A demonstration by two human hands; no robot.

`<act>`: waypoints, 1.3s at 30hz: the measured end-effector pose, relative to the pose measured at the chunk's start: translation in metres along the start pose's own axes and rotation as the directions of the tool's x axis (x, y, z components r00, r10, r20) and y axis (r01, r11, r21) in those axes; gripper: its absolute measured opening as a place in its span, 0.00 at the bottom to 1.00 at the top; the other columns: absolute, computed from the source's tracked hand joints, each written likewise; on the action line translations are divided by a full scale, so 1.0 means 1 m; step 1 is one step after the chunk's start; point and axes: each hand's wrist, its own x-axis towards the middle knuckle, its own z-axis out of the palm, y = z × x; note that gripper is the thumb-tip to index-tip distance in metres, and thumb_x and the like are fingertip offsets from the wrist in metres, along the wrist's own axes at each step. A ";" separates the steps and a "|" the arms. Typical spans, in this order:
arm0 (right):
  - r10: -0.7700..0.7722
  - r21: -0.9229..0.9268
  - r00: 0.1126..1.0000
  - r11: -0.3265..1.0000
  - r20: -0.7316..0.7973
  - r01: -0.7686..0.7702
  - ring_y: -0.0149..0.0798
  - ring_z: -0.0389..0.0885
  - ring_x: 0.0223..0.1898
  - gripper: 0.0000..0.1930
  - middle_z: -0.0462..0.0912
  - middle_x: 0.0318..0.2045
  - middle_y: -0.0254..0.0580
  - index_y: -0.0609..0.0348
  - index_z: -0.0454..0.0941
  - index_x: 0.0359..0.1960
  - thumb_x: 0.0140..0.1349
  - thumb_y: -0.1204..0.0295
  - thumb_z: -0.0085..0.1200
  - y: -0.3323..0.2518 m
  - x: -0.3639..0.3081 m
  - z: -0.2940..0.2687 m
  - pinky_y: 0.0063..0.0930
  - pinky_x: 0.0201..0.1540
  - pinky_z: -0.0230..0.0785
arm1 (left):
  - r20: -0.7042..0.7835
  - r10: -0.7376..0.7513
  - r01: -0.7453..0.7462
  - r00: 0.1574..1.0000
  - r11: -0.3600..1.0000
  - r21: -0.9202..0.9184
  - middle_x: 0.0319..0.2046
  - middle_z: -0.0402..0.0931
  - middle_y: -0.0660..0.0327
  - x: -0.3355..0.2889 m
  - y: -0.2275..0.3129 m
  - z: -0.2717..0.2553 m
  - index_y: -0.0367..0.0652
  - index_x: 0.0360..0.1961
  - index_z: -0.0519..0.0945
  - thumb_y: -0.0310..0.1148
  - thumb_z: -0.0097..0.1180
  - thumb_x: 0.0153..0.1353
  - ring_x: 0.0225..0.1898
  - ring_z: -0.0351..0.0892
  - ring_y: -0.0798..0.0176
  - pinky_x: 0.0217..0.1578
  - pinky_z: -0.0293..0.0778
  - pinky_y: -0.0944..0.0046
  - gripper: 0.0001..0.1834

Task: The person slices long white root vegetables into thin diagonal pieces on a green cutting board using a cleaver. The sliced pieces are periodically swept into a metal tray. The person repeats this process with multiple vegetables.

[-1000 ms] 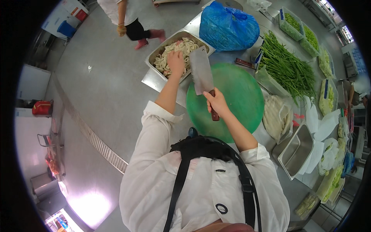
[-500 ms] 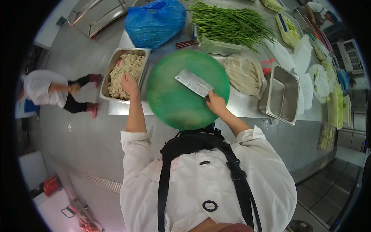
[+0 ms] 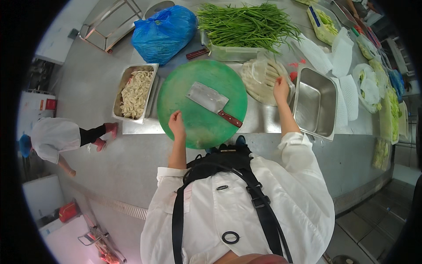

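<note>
A cleaver [image 3: 207, 97] with a wooden handle lies flat on a round green chopping board [image 3: 182, 83], untouched. My left hand [image 3: 177, 125] hovers over the board's near left part, fingers curled together with nothing visible in them. Off to the right, my right hand [image 3: 281, 89] is at the side of a clear plastic bag [image 3: 263, 81] holding long pale pieces; its fingers are pinched on the plastic. To the left of the board stands a steel pan [image 3: 150, 88] filled with pale, curled cut pieces [image 3: 135, 93].
An empty steel pan [image 3: 316, 103] stands at the right. Behind the board are a blue plastic bag [image 3: 165, 35], a tub [image 3: 239, 53] of long green stalks [image 3: 248, 24] and another wooden handle [image 3: 197, 53]. White foam nets [image 3: 348, 99] lie far right. A person [image 3: 59, 137] walks at left.
My right hand has let go of the cleaver, now on the board, and moved right to the bag. My left hand has moved from the filled pan to over the board.
</note>
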 end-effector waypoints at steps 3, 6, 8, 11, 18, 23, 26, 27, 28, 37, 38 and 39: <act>0.132 -0.319 0.946 0.947 0.297 -0.032 0.56 0.75 0.53 0.16 0.77 0.48 0.59 0.61 0.73 0.51 0.60 0.73 0.50 0.031 0.001 0.022 0.45 0.54 0.68 | -0.027 -0.035 0.035 0.999 0.999 0.013 0.32 0.79 0.65 -0.022 -0.014 -0.008 0.38 0.39 0.82 0.28 0.55 0.62 0.32 0.74 0.74 0.32 0.68 0.72 0.08; 0.037 -0.483 0.818 0.822 0.574 0.302 0.56 0.72 0.57 0.19 0.75 0.51 0.60 0.66 0.72 0.51 0.56 0.76 0.53 0.024 -0.005 0.030 0.44 0.57 0.67 | -0.079 0.040 -0.027 0.996 0.987 0.159 0.30 0.81 0.64 -0.030 -0.034 -0.026 0.37 0.38 0.82 0.29 0.56 0.60 0.31 0.76 0.71 0.34 0.71 0.70 0.08; -0.050 -0.470 0.736 0.740 0.675 0.481 0.57 0.74 0.55 0.19 0.77 0.50 0.58 0.66 0.74 0.48 0.53 0.76 0.56 0.036 0.002 0.027 0.44 0.55 0.70 | -0.077 0.064 -0.044 0.995 0.969 0.242 0.29 0.81 0.62 -0.034 -0.034 -0.018 0.37 0.38 0.83 0.29 0.57 0.59 0.32 0.77 0.70 0.36 0.73 0.69 0.09; 0.211 -0.546 0.568 0.657 0.795 0.521 0.55 0.70 0.59 0.26 0.74 0.55 0.54 0.62 0.71 0.55 0.53 0.70 0.60 0.012 0.010 0.012 0.45 0.59 0.66 | -0.099 0.060 -0.035 0.993 0.970 0.239 0.28 0.81 0.60 -0.054 -0.025 -0.002 0.37 0.37 0.82 0.31 0.57 0.58 0.31 0.77 0.69 0.36 0.73 0.67 0.09; -0.044 -0.585 0.775 0.630 0.631 0.512 0.49 0.69 0.58 0.32 0.68 0.55 0.51 0.64 0.66 0.54 0.47 0.67 0.65 0.007 -0.022 0.013 0.37 0.59 0.66 | -0.094 0.039 -0.010 0.995 0.957 0.290 0.30 0.82 0.56 -0.077 -0.028 0.003 0.38 0.37 0.82 0.33 0.56 0.57 0.32 0.81 0.60 0.37 0.75 0.62 0.11; 0.082 -0.625 0.724 0.576 0.685 0.526 0.49 0.69 0.59 0.36 0.68 0.56 0.50 0.62 0.66 0.54 0.43 0.66 0.68 -0.048 -0.025 -0.011 0.35 0.59 0.67 | -0.055 0.067 -0.043 0.996 0.936 0.350 0.31 0.82 0.54 -0.080 -0.031 0.002 0.38 0.37 0.82 0.33 0.56 0.56 0.33 0.82 0.58 0.38 0.75 0.60 0.11; -0.023 -0.609 0.746 0.562 0.666 0.560 0.50 0.69 0.59 0.34 0.67 0.57 0.50 0.62 0.66 0.55 0.45 0.66 0.66 -0.014 -0.026 0.010 0.36 0.58 0.67 | -0.017 0.035 -0.026 0.999 0.925 0.378 0.32 0.83 0.55 -0.086 -0.033 0.001 0.39 0.38 0.82 0.34 0.55 0.57 0.35 0.82 0.57 0.39 0.75 0.60 0.12; -0.073 -0.617 0.758 0.533 0.648 0.579 0.50 0.69 0.59 0.34 0.67 0.57 0.49 0.62 0.66 0.55 0.46 0.66 0.65 0.008 -0.029 0.018 0.36 0.58 0.67 | -0.014 0.028 -0.021 0.999 0.924 0.383 0.33 0.83 0.54 -0.087 -0.031 -0.002 0.39 0.38 0.82 0.34 0.55 0.57 0.35 0.82 0.57 0.40 0.75 0.60 0.12; -0.113 -0.636 0.777 0.509 0.619 0.581 0.50 0.69 0.59 0.33 0.68 0.57 0.49 0.62 0.66 0.55 0.47 0.66 0.64 0.035 -0.028 0.033 0.36 0.58 0.67 | 0.001 0.025 -0.024 1.000 0.922 0.386 0.34 0.83 0.54 -0.086 -0.026 0.000 0.39 0.38 0.82 0.35 0.55 0.57 0.36 0.82 0.56 0.40 0.75 0.60 0.12; 0.194 -0.634 0.661 0.564 0.725 0.529 0.46 0.74 0.58 0.32 0.74 0.57 0.46 0.56 0.70 0.57 0.51 0.59 0.63 0.010 -0.002 0.024 0.44 0.54 0.71 | 0.076 0.016 -0.037 0.997 0.961 0.275 0.31 0.82 0.57 -0.070 -0.057 -0.010 0.37 0.37 0.83 0.31 0.56 0.55 0.34 0.80 0.64 0.39 0.75 0.65 0.12; 0.127 -0.608 0.690 0.602 0.713 0.518 0.47 0.75 0.56 0.30 0.75 0.55 0.47 0.57 0.71 0.55 0.50 0.61 0.63 0.005 -0.008 0.022 0.44 0.53 0.71 | 0.073 0.003 -0.021 0.997 0.969 0.246 0.30 0.82 0.58 -0.068 -0.061 -0.017 0.36 0.37 0.83 0.31 0.56 0.55 0.33 0.79 0.66 0.38 0.74 0.66 0.11; 0.084 -0.599 0.719 0.625 0.690 0.501 0.47 0.75 0.56 0.30 0.75 0.55 0.47 0.57 0.71 0.55 0.49 0.61 0.63 0.005 -0.011 0.021 0.43 0.54 0.71 | 0.072 -0.009 -0.007 0.997 0.976 0.217 0.29 0.82 0.60 -0.065 -0.060 -0.020 0.36 0.37 0.83 0.30 0.57 0.55 0.32 0.78 0.68 0.37 0.74 0.67 0.11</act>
